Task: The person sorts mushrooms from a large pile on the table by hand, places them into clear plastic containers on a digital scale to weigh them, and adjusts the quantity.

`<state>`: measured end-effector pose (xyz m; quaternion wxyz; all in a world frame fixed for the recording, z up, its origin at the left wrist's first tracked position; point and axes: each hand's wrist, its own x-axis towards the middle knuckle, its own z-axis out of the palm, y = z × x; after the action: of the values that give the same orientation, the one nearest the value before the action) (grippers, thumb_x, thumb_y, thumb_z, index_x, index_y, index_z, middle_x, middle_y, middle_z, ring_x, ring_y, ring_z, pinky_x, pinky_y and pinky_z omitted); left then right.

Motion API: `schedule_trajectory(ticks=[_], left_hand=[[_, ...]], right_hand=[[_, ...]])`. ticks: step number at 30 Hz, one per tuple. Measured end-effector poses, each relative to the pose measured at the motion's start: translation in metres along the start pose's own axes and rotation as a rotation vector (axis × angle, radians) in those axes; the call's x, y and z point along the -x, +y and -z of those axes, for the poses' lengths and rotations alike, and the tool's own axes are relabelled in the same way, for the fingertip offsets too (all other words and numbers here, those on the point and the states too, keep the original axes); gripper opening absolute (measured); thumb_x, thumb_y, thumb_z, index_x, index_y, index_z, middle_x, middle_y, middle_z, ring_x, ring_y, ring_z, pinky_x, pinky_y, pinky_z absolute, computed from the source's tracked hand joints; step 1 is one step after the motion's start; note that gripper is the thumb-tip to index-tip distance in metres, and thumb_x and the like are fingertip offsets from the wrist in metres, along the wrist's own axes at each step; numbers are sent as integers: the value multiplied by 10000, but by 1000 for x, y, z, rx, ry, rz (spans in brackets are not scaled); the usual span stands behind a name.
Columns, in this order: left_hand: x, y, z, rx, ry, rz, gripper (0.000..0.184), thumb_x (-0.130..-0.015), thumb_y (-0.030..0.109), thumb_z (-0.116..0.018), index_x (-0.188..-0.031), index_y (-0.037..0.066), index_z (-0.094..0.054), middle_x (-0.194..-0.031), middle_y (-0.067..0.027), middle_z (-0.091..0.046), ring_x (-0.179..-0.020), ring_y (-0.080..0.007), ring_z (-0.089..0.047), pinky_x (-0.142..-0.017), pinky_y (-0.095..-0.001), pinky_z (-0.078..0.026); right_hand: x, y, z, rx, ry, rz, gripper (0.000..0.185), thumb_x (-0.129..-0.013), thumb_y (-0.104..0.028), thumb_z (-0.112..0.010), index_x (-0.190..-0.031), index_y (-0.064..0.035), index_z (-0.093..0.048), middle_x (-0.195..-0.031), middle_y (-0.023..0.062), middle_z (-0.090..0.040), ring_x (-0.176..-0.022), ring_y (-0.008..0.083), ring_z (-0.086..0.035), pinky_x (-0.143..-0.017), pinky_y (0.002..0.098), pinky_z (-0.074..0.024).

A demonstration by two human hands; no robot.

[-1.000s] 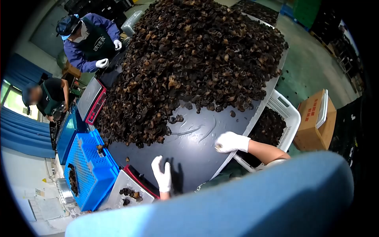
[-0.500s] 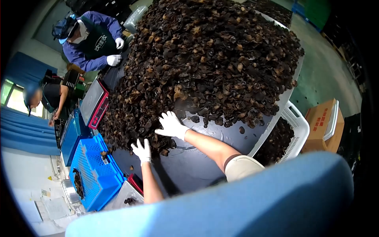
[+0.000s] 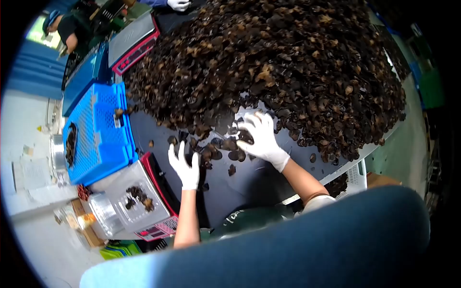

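A large heap of dark brown fungus pieces [image 3: 288, 62] covers much of the grey table [image 3: 221, 185]. My left hand [image 3: 185, 165], in a white glove, has its fingers spread beside loose pieces at the heap's near edge. To its right, my gloved right hand [image 3: 263, 139] reaches over the same pieces with fingers apart and curved, its fingertips touching or just above some. Between both hands lie several loose pieces [image 3: 211, 152]. Neither hand visibly grips anything.
A scale [image 3: 139, 197] with a few pieces on its tray stands at the left, near a blue crate [image 3: 98, 134]. Beyond it is another scale [image 3: 132, 41]. A co-worker's gloved hand [image 3: 178, 4] shows at the top. A white basket [image 3: 355, 180] sits right of the table.
Both hands have drawn back from the heap toward the near side, with loose pieces now spread between them. The right hand has moved away from the left. The view has shifted.
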<state>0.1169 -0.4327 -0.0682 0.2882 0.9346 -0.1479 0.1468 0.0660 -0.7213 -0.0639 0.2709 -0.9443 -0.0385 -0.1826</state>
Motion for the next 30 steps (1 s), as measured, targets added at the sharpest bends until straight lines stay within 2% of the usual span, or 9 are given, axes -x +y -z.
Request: schedule_trajectory(ticks=[2,3,4,9,12,16,22,27,30], left_hand=[[-2,10,-7,-146,-157,-57,536,-838,270,-714,-1343,176,-563,-1501,-183,-358,-1367,-439,-326,-1111,-581,-266],[3,14,-9,-227,-293,-88,541,-831,302,-717,-1343,209,-570,-1509,-171,-357,-1373,-456,-314,-1101,-630,-251],[9,13,-10,-152,-359,-166,495,-806,322,-730,-1276,224,-611,-1515,-157,-360,-1381,-470,-300,-1076,-689,-234],[82,10,26,18,-408,-301,363,-725,258,-738,-1076,181,-687,-1404,-157,-482,-1344,-458,-356,-1080,-675,-229],[126,7,53,17,-394,-273,393,-687,234,-738,-1076,201,-692,-1428,-167,-449,-1361,-485,-326,-1083,-687,-217],[168,0,59,48,-279,-119,350,-712,246,-757,-1045,158,-698,-1454,-261,-403,-1378,-497,-312,-1109,-656,-208],[179,15,54,107,-298,-87,444,-706,252,-764,-1124,134,-669,-1442,-256,-399,-1352,-503,-345,-1112,-653,-216],[176,20,53,223,-333,-143,461,-687,201,-775,-1119,108,-647,-1377,-239,-472,-1306,-473,-414,-1101,-593,-291],[178,19,57,276,-170,-12,364,-690,116,-762,-1025,73,-628,-1319,-247,-499,-1210,-433,-487,-1026,-515,-389]], right_hand=[[-3,-8,-13,119,-58,-72,766,-783,-559,-662,-1434,-198,-483,-1503,207,-370,-1368,486,-290,-1137,651,-98],[1,-15,-21,82,-123,-8,787,-769,-576,-661,-1433,-193,-484,-1505,211,-366,-1386,501,-266,-1138,666,-77],[5,-28,-21,63,-199,82,802,-758,-580,-667,-1435,-194,-479,-1505,210,-367,-1388,509,-264,-1136,671,-89],[59,-83,15,-100,-564,433,633,-782,-446,-715,-1356,-242,-542,-1486,140,-413,-1357,430,-364,-1116,650,-221],[103,-79,22,-205,-538,480,353,-790,-363,-712,-1117,-233,-683,-1419,51,-500,-1317,351,-426,-1113,616,-252],[116,-55,40,-275,-362,358,117,-731,-233,-718,-805,-171,-653,-1023,-15,-645,-1126,282,-517,-1028,556,-330],[100,-34,47,-176,-41,96,229,-669,-51,-726,-872,-137,-662,-1008,2,-640,-1015,255,-543,-955,433,-380],[100,-51,36,-295,-107,62,277,-675,-12,-727,-932,-97,-670,-1045,56,-646,-1032,275,-568,-943,405,-414],[102,-51,35,-280,-111,80,271,-682,-6,-723,-932,-94,-669,-1044,53,-647,-1019,275,-570,-932,408,-420]])
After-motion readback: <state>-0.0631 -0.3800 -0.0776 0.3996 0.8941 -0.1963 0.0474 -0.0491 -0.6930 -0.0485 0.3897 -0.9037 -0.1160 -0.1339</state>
